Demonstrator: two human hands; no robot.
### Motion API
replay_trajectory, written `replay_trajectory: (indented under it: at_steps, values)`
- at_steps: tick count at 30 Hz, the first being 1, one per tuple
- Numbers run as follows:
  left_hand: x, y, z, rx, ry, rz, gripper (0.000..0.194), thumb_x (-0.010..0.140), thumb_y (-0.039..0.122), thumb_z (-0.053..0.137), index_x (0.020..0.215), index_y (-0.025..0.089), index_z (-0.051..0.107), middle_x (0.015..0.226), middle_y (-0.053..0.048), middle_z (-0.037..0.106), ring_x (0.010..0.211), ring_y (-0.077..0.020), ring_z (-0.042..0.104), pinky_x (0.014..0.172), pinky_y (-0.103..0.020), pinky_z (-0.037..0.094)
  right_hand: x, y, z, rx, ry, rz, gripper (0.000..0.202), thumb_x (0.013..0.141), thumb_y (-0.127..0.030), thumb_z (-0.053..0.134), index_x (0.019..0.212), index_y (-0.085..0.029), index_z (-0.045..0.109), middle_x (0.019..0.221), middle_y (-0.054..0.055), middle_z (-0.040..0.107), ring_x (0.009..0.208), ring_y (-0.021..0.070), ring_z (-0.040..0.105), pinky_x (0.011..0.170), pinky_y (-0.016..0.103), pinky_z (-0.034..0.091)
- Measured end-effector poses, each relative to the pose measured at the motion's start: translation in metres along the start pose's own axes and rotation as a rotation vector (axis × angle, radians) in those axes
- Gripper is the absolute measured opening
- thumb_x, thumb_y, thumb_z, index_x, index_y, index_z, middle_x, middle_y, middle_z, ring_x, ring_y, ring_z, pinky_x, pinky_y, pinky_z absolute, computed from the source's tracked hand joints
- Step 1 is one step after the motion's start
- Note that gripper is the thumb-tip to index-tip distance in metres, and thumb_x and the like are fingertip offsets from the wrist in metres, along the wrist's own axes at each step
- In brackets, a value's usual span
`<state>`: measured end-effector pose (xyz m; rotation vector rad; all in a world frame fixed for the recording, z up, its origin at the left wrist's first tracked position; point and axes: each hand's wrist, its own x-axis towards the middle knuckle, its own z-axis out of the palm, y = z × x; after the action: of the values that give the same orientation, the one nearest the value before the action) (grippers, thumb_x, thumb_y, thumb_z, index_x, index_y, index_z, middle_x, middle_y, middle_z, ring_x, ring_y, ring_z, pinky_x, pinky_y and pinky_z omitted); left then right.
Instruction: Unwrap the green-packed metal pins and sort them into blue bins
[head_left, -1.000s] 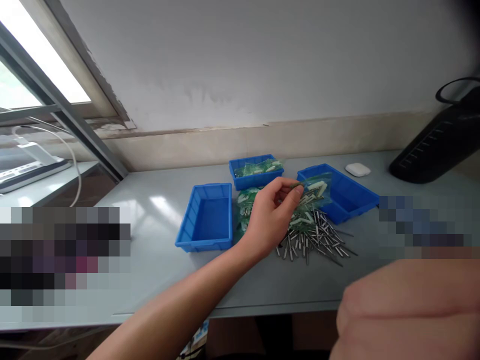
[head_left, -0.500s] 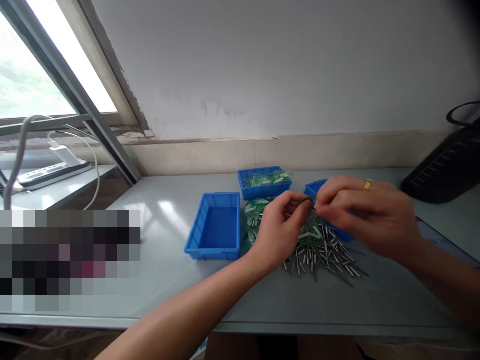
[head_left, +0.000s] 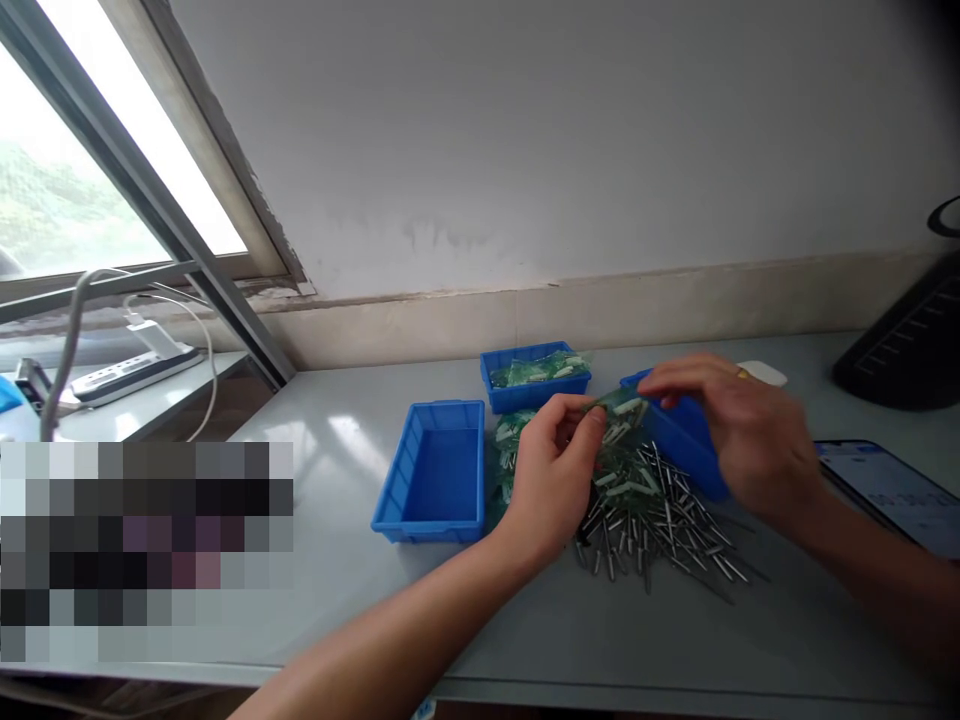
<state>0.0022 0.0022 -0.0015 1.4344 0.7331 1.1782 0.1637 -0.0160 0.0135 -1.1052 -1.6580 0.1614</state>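
Note:
My left hand is closed, thumb and fingers pinching the edge of a small green-tinted clear plastic bag with pale, thin pieces inside. At the bag's upper right corner is my right hand, fingers stretched out and slightly parted, the tips close to the plastic; whether they touch it I cannot tell. A ring shows on that hand. Beneath both hands lies a heap of thin metal rods, with more green bags on top of it.
An empty blue bin stands left of the heap. Behind is a blue bin holding green bags; another blue bin is partly behind my right hand. A phone and a black bag are at right, a power strip at left.
My right hand has moved a little right, away from my left, and its fingers have loosened from a curl. More of the small bag shows in my left hand. The view has shifted slightly.

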Motion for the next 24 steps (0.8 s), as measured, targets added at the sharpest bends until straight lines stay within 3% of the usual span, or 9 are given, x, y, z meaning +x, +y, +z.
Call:
replay_trajectory:
  at_steps: [3, 10, 14, 19, 24]
  values:
    - [0.002, 0.002, -0.001, -0.074, 0.034, -0.027, 0.011, 0.084, 0.028, 0.051, 0.084, 0.017, 0.053, 0.073, 0.001, 0.048, 0.067, -0.0098, 0.047, 0.057, -0.02, 0.044, -0.002, -0.002, 0.007, -0.222, -0.088, -0.002, 0.027, 0.086, -0.04, 0.042, 0.103, -0.029, 0.059, 0.104, 0.005, 0.06, 0.089, 0.0251, 0.06, 0.072, 0.04, 0.051]
    - [0.002, 0.003, 0.0, -0.084, 0.051, -0.068, 0.01, 0.082, 0.026, 0.055, 0.082, 0.017, 0.051, 0.074, 0.002, 0.05, 0.069, -0.0092, 0.049, 0.06, -0.019, 0.042, -0.013, -0.007, 0.021, -0.391, -0.285, -0.032, 0.047, 0.083, -0.046, 0.049, 0.125, -0.026, 0.046, 0.125, 0.009, 0.052, 0.111, 0.0291, 0.052, 0.082, 0.041, 0.05]
    - [-0.002, 0.005, 0.001, -0.09, -0.06, -0.06, 0.016, 0.085, 0.031, 0.05, 0.092, 0.017, 0.055, 0.09, -0.003, 0.057, 0.085, -0.0143, 0.054, 0.072, -0.025, 0.046, -0.01, -0.007, 0.017, -0.288, -0.239, 0.084, 0.035, 0.087, -0.043, 0.044, 0.116, -0.026, 0.053, 0.114, 0.007, 0.06, 0.099, 0.0254, 0.059, 0.075, 0.036, 0.052]
    - [-0.001, -0.001, 0.001, -0.084, 0.034, -0.039, 0.023, 0.083, 0.03, 0.055, 0.104, 0.02, 0.052, 0.1, -0.005, 0.055, 0.09, -0.0155, 0.053, 0.073, -0.027, 0.048, -0.006, -0.011, 0.009, -0.083, -0.142, 0.252, 0.026, 0.088, -0.042, 0.043, 0.097, -0.023, 0.058, 0.089, 0.005, 0.065, 0.079, 0.0223, 0.063, 0.06, 0.031, 0.051]
    - [0.003, 0.0, 0.0, -0.087, -0.021, -0.092, 0.015, 0.083, 0.03, 0.054, 0.089, 0.016, 0.054, 0.075, -0.001, 0.051, 0.069, -0.0114, 0.052, 0.058, -0.022, 0.046, -0.005, -0.015, 0.01, 0.067, -0.172, 0.282, 0.025, 0.088, -0.039, 0.045, 0.103, -0.023, 0.057, 0.087, 0.004, 0.063, 0.086, 0.0225, 0.061, 0.065, 0.032, 0.052]
